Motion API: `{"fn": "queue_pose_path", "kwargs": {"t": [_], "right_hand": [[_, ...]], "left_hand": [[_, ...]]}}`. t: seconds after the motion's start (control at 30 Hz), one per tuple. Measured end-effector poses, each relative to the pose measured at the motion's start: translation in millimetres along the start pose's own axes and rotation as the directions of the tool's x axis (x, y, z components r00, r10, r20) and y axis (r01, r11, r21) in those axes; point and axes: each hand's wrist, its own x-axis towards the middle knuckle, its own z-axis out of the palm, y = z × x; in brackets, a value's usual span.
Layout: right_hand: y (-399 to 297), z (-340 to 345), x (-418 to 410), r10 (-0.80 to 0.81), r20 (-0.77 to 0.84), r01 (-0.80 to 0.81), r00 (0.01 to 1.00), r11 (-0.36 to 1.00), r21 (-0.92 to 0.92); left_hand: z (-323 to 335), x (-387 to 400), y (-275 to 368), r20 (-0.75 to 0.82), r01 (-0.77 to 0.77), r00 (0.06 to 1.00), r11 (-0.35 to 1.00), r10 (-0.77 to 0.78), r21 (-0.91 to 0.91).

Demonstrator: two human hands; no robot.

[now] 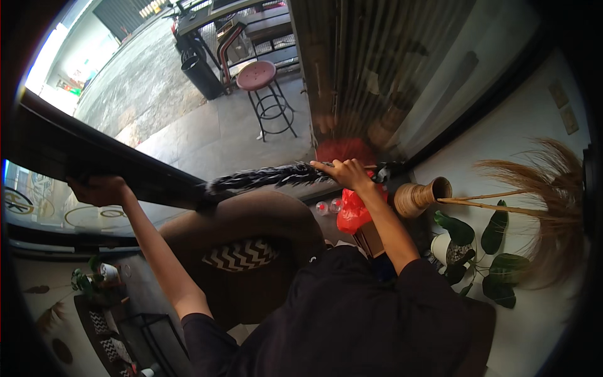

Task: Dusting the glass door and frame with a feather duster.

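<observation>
My left hand (100, 190) grips the dark frame (118, 160) of a glass door or window at the left. With my right hand (346, 173) I hold a feather duster (268, 177) with black and grey feathers, the index finger laid along it. The duster lies level across the picture, above the back of a brown armchair (268, 202), its left end near the lower end of the frame. A red plastic bag (352, 212) is below my right hand, beside two clear bottles with red caps (328, 207).
At the right are a woven vase (417, 197) with dried grass and a potted plant (447, 249). A zigzag cushion (242, 255) lies on the armchair. Beyond the glass stand a round red stool (256, 75) and a black bin (203, 77). A black metal frame (155, 325) is lower left.
</observation>
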Motion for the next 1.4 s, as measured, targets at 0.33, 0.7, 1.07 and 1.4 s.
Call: {"fn": "queue_pose_path", "kwargs": {"t": [0.33, 0.7, 1.07, 1.4], "right_hand": [[59, -31, -10, 0.174, -0.553, -0.123, 0.814, 0.984, 0.129], [173, 35, -28, 0.589, 0.628, 0.577, 0.51, -0.775, 0.259], [44, -41, 65, 0.926, 0.292, 0.257, 0.238, -0.35, 0.901], [-23, 12, 14, 0.139, -0.1, -0.074, 0.985, 0.872, 0.484]], "left_hand": [[-3, -2, -4, -0.056, 0.07, 0.996, 0.995, -0.066, 0.066], [-8, -4, -10, -0.063, 0.167, 0.985, 0.981, -0.161, 0.099], [-1, -8, -5, -0.089, 0.137, 0.987, 0.99, -0.132, 0.044], [-5, -5, 2, 0.001, 0.198, 0.98, 0.979, -0.199, 0.045]]}}
